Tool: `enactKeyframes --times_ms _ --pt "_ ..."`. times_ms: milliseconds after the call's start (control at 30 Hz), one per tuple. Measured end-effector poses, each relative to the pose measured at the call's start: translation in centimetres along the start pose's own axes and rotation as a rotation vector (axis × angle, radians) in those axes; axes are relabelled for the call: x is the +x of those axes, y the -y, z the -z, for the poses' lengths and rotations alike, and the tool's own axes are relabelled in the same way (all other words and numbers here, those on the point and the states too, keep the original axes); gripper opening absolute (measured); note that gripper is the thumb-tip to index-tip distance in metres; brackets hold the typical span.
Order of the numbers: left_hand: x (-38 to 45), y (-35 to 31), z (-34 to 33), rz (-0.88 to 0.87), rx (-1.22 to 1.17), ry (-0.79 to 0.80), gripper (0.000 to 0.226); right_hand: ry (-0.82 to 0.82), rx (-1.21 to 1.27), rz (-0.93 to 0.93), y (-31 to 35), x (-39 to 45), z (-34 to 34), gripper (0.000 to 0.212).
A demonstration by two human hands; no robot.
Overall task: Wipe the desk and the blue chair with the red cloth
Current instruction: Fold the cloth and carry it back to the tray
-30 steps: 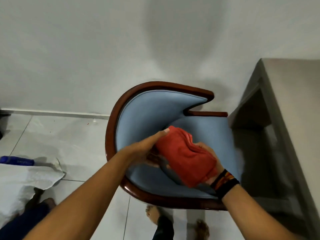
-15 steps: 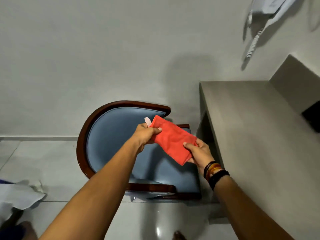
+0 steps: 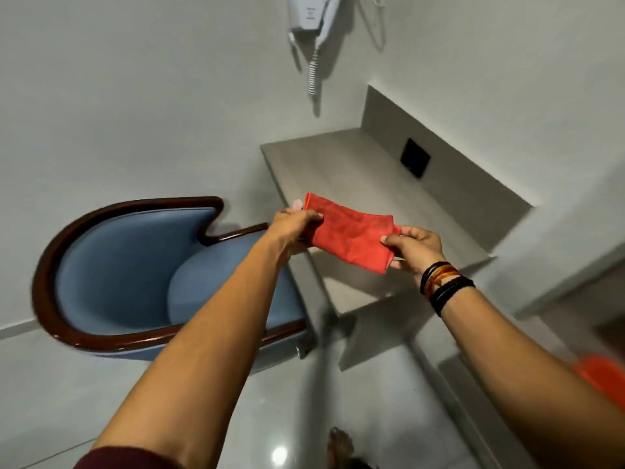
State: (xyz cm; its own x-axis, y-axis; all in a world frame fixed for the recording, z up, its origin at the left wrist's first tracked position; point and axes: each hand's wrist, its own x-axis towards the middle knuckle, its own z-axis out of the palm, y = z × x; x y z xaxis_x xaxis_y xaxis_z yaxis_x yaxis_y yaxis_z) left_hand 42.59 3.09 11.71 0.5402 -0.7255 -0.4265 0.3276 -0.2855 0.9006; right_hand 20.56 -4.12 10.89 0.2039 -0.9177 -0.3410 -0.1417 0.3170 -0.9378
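Note:
A folded red cloth (image 3: 351,236) is stretched flat between both hands, in the air above the near left part of the grey desk (image 3: 355,170). My left hand (image 3: 292,228) pinches its left end. Gripping the right end is my right hand (image 3: 414,247), which wears dark and orange wristbands. The blue chair (image 3: 128,269) with a dark wooden rim stands on the floor left of the desk, under my left forearm.
A white wall-mounted hair dryer (image 3: 313,15) with a coiled cord hangs above the desk. A black socket plate (image 3: 415,158) sits on the desk's raised back panel. An orange object (image 3: 603,377) shows at the right edge. A bare foot (image 3: 340,443) stands on the glossy floor tiles.
The view swung right from the chair to the desk. Both hands lifted the cloth off the chair seat, spread it flatter and carried it over the desk's near corner.

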Motion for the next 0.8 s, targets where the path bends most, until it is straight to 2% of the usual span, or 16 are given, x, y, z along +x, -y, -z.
enactKeyframes --times_ms 67,167,333,400,600,700,767,800 --pt "-1.1 1.4 -4.4 0.003 0.045 0.062 0.04 -0.046 0.015 -0.014 -0.6 -1.1 5.3 0.023" --pt "-3.2 3.4 -11.3 -0.026 0.13 0.186 0.015 -0.084 0.019 -0.053 -1.6 -2.2 13.6 0.021" --pt "-7.6 7.2 -22.4 -0.034 0.26 0.388 0.019 -0.166 0.021 -0.124 -4.6 -5.5 26.0 0.024" --pt "-9.1 9.4 -26.2 -0.02 0.281 0.431 0.011 -0.235 0.022 -0.152 -6.7 -7.3 30.0 0.023" --pt "-13.3 16.7 -33.1 0.051 0.466 0.571 0.011 -0.338 -0.044 -0.252 -12.4 -14.6 37.1 0.024" --pt "-15.5 20.0 -34.5 0.054 0.587 0.637 0.022 -0.392 -0.093 -0.318 -15.6 -17.0 39.7 0.029" --pt "-17.0 21.8 -35.2 0.031 0.681 0.695 0.009 -0.405 -0.109 -0.384 -17.6 -17.7 40.9 0.029" --pt "-17.6 22.5 -35.6 0.019 0.752 0.706 0.009 -0.414 -0.133 -0.402 -18.5 -17.9 41.4 0.031"
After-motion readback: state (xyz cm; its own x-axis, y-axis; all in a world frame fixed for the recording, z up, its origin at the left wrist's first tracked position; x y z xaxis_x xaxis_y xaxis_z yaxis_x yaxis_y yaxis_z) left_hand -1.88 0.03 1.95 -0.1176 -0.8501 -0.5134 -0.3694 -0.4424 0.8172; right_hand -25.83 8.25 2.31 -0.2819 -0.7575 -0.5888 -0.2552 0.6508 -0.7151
